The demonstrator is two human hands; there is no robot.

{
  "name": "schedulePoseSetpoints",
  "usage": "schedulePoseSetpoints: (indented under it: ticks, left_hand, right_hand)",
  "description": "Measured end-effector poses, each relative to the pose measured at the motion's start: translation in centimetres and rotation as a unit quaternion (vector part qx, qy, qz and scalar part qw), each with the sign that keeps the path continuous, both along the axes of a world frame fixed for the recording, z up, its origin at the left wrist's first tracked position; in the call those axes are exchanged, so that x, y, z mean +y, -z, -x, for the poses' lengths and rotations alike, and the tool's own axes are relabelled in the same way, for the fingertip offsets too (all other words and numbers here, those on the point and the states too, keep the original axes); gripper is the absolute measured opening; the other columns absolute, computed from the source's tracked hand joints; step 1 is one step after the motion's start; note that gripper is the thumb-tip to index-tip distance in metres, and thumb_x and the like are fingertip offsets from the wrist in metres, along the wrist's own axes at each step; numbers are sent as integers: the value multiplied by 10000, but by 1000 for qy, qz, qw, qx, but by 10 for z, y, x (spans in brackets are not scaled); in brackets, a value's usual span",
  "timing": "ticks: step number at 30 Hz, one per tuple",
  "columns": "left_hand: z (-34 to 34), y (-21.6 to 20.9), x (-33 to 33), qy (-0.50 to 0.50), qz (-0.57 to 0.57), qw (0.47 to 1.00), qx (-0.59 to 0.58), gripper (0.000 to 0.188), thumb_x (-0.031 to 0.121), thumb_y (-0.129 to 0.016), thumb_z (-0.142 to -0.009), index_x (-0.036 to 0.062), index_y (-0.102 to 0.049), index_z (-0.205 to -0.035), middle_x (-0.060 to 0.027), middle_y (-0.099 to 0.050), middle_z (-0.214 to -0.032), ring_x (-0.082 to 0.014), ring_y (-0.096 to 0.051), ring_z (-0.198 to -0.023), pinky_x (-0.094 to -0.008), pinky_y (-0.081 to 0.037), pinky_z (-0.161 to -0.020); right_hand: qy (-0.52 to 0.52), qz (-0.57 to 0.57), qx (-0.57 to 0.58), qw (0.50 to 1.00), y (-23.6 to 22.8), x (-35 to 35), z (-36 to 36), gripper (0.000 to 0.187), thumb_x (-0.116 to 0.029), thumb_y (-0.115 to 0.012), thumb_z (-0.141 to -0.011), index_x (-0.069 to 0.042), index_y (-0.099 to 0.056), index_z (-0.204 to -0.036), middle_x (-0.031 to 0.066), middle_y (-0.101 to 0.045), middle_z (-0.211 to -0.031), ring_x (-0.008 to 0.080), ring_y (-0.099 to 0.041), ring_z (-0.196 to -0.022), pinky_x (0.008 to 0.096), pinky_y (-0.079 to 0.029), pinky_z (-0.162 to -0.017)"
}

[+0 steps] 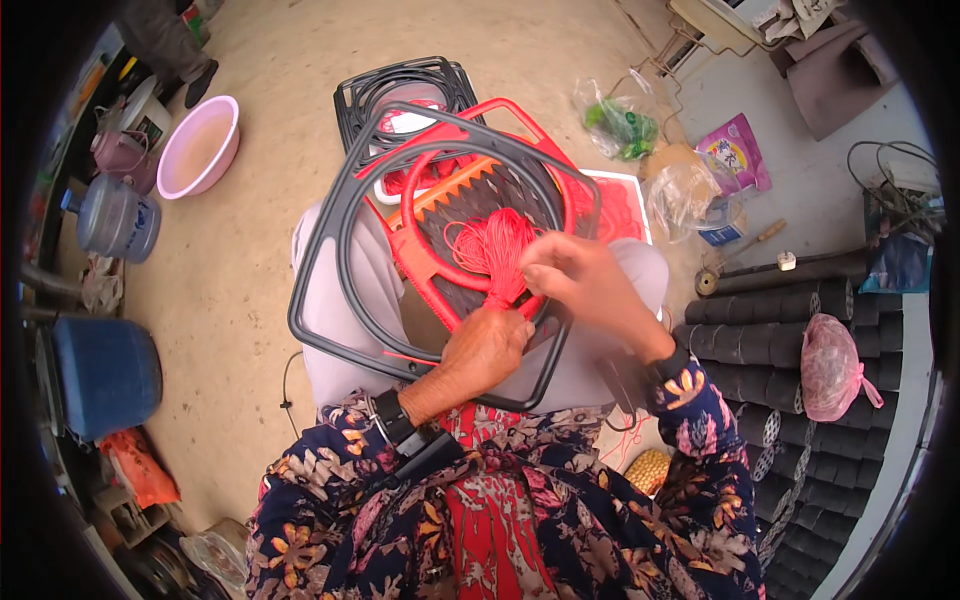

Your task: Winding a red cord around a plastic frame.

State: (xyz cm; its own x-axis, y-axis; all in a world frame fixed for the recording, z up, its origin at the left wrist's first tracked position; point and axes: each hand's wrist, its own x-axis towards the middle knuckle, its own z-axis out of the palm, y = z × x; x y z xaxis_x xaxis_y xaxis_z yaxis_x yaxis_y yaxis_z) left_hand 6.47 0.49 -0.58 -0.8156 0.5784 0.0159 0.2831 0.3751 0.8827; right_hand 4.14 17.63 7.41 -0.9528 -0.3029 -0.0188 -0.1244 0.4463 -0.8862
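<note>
A looped bundle of thin red cord [497, 245] lies over the plastic frames on my lap. My left hand [488, 345] is closed around its gathered lower end. Just right of the bundle, my right hand [590, 285] is raised with thumb and fingers pinched together, slightly blurred; any strand between them cannot be made out. Beneath are a dark grey plastic frame [318, 270] with a round ring inside and a red frame [418, 255] of similar form. A dark, leaf-patterned piece with an orange toothed edge [440, 205] shows through the rings.
More black frames [350, 105] are stacked beyond my knees. To the left stand a pink basin [228, 150], a water jug [120, 220] and a blue bin [110, 375]. Stacked black briquettes [745, 345], a pink bag [830, 365] and plastic bags [680, 195] are at right.
</note>
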Motion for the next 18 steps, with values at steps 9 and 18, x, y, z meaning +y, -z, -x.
schedulePoseSetpoints:
  ticks: [9, 18]
  left_hand:
    - [54, 8, -3, -47, -23, 976, -210, 268, 169, -591, -832, -25, -614, -648, -130, -550, -553, -178, -535, -525, -388, -437, -550]
    - [61, 28, -11, -110, -69, 947, -294, 230, 117, -643, -825, -25, -635, -644, -51, -523, -531, -87, -467, -543, -328, -424, -528]
  right_hand:
    - [-120, -239, 193, 944, 43, -5, -41, 146, -118, -620, -784, -88, -656, -922, 88, -655, -794, 245, -658, -719, 363, -470, -591]
    - [-176, -493, 137, 841, 69, -43, -41, 157, -136, -576, -794, -118, -614, -946, 93, -650, -790, 231, -662, -632, 383, -475, -583]
